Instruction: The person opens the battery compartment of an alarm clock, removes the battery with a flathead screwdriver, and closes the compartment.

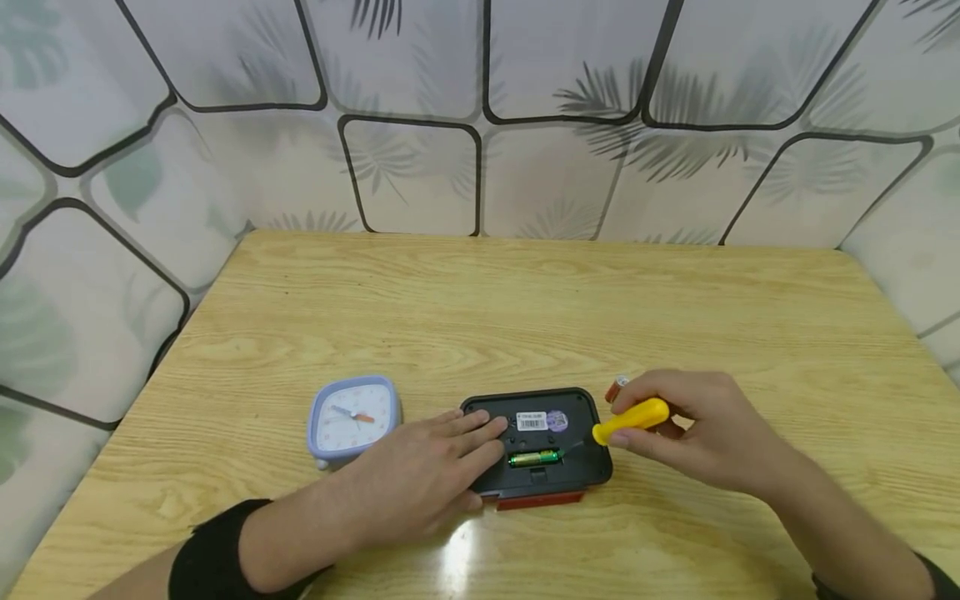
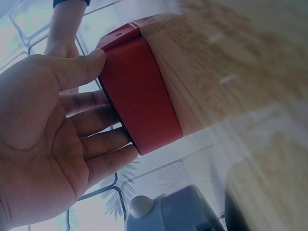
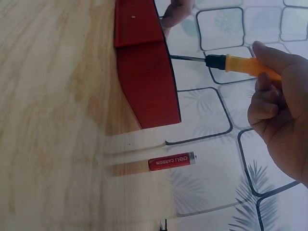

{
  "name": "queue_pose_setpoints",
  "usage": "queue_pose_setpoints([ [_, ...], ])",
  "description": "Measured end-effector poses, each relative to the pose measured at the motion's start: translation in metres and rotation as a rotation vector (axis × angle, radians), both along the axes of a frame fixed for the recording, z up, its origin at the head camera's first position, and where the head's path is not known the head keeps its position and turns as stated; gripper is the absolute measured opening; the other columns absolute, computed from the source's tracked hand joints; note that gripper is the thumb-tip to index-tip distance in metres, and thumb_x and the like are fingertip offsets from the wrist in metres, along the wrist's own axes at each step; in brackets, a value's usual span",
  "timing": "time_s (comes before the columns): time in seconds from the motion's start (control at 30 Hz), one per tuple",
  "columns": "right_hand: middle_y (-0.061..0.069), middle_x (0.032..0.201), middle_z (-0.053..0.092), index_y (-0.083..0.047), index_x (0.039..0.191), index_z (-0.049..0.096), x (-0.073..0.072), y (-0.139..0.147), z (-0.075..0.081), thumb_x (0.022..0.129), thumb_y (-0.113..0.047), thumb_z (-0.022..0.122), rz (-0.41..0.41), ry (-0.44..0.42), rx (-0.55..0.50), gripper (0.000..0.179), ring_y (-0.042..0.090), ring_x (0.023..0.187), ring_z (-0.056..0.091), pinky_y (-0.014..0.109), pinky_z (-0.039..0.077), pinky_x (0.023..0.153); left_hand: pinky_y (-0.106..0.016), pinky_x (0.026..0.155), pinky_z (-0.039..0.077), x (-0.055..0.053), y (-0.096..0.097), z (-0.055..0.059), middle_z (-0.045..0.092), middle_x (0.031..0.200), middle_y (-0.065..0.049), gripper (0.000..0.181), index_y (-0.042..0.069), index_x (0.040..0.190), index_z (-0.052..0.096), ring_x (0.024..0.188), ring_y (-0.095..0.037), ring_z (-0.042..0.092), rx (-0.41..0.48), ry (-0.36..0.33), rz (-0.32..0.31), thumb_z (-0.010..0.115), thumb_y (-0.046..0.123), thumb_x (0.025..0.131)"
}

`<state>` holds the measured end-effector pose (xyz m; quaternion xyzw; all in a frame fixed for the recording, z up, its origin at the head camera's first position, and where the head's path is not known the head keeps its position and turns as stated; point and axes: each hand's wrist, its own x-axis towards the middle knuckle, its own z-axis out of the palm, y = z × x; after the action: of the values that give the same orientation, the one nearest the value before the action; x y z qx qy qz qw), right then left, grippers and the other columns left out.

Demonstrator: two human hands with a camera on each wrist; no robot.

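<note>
A red device with a black back (image 1: pixel 540 437) lies back side up on the table; its red side shows in the left wrist view. My left hand (image 1: pixel 431 471) rests on it from the left, fingers straight across the back and thumb against the red side. A green battery (image 1: pixel 534 458) sits in a slot in the back. From the right, my right hand (image 1: pixel 701 429) grips the yellow handle of a screwdriver (image 1: pixel 637 419). Its thin metal shaft slants down to the battery's right end. A red battery (image 3: pixel 169 161) stands upright just beyond the device's right side.
A light-blue alarm clock (image 1: pixel 356 418) with a white dial stands left of the device, close to my left hand. Underneath everything is a wood-grain table (image 1: pixel 480 317). Patterned cloth (image 1: pixel 412 175) rises along its back and sides.
</note>
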<state>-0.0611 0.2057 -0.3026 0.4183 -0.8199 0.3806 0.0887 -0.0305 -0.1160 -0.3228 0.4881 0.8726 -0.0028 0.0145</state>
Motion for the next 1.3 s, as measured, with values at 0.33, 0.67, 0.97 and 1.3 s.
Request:
queue_pose_setpoints([
  [0.33, -0.007, 0.078, 0.067, -0.017, 0.096, 0.071, 0.005, -0.013, -0.014, 0.091, -0.034, 0.073, -0.005, 0.085, -0.035, 0.018, -0.006, 0.059, 0.046, 0.008, 0.042, 0.050, -0.040, 0.115, 0.040, 0.000, 0.000, 0.001, 0.051, 0.149, -0.012, 0.044, 0.011, 0.130, 0.053, 0.138, -0.026, 0.050, -0.005, -0.003, 0.001, 0.058, 0.041, 0.098],
  [0.67, 0.000, 0.070, 0.068, -0.010, 0.097, 0.073, 0.004, -0.015, -0.017, 0.081, 0.011, 0.073, 0.037, -0.229, -0.173, 0.027, 0.001, 0.048, 0.062, 0.019, 0.052, 0.047, -0.040, 0.114, 0.041, 0.000, -0.001, -0.001, 0.053, 0.148, -0.012, 0.045, 0.012, 0.132, 0.053, 0.137, -0.027, 0.051, -0.018, 0.033, -0.017, 0.058, 0.041, 0.099],
  [0.97, 0.008, 0.078, 0.068, 0.002, 0.101, 0.071, -0.008, -0.001, -0.015, 0.093, 0.009, 0.061, 0.072, -0.551, -0.225, 0.015, 0.017, 0.053, 0.066, 0.039, 0.058, 0.049, -0.039, 0.115, 0.040, 0.000, -0.001, 0.000, 0.051, 0.149, -0.012, 0.045, 0.013, 0.133, 0.052, 0.139, -0.026, 0.049, -0.025, 0.022, -0.019, 0.057, 0.042, 0.099],
  [1.3, 0.005, 0.079, 0.071, 0.014, 0.106, 0.066, -0.014, 0.008, -0.014, 0.098, 0.003, 0.057, 0.040, -0.675, -0.195, 0.016, 0.018, 0.058, 0.068, 0.043, 0.060, 0.053, -0.038, 0.115, 0.040, 0.000, 0.000, 0.002, 0.051, 0.149, -0.011, 0.047, 0.012, 0.135, 0.052, 0.139, -0.026, 0.048, -0.037, 0.019, -0.021, 0.055, 0.043, 0.100],
])
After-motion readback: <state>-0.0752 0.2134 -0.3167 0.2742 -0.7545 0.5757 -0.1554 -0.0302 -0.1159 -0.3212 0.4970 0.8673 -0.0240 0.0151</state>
